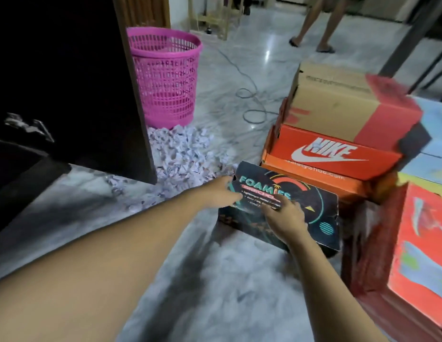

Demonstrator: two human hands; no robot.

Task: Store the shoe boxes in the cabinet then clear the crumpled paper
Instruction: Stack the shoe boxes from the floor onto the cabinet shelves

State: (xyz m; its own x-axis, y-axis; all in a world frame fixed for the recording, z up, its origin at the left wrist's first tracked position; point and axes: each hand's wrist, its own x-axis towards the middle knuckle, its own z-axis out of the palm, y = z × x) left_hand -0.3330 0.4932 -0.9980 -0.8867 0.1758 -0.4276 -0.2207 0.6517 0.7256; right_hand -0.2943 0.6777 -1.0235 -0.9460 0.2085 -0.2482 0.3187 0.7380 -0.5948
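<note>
Grip: our left hand [221,191] clasped the box [316,213] end, right hand [285,218] gripped its near edge.
Carry: we judged level, leftward to cabinet [74,77].

Single wide-angle camera, worn on the person's head, looks forward and down, close over the black shoe box [313,213] and marbled floor [239,280].

1. It was a home room: marbled tile floor [239,280], dark cabinet [67,82] and pink basket [165,77].
2. Stacked shoe boxes [338,154] sat on the floor, and a person [316,23] in flip-flops stood behind.
</note>
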